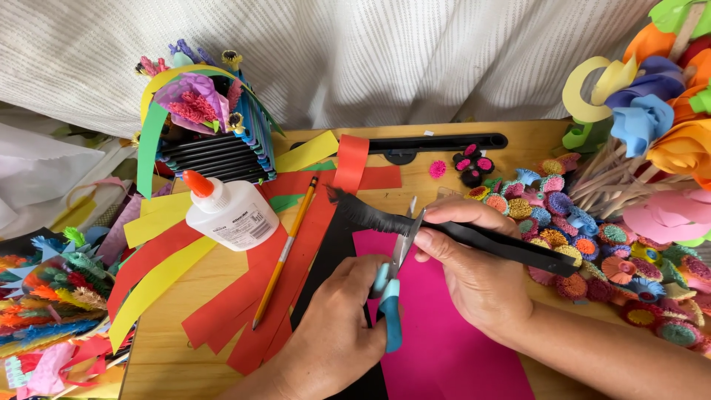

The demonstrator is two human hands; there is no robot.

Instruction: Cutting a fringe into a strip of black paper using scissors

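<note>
Your left hand point(333, 326) is nearest you, its fingers curled through the blue handles of one pair of scissors point(392, 278); the blades stand slightly parted and point away from you, meeting the black paper strip point(459, 235). Your right hand point(474, 270), just right of the scissors, pinches that strip between thumb and pressed-together fingertips; the strip runs from a fringed end left of the blades to a plain end out past your right knuckles. Under both hands, below the scissors, lie one pink sheet point(437, 333) and one black sheet point(337, 252)

Left of the scissors one yellow pencil point(285, 252) lies slanted over a fan of red paper strips point(244, 311), with yellow paper strips point(159, 278) further left. Beyond the pencil's far end lies one white glue bottle point(229, 211) on its side, orange cap pointing left and away, a white rectangular label with dark print on its belly

Right of the scissors spreads a heap of small fringed paper flowers point(585, 237) in many colours, too many to count. Further from the scissors, up and left, stands a holder of black strips point(215, 152) topped with coloured paper blooms; up and right, a bunch of large paper roses point(666, 126) on wooden sticks
</note>
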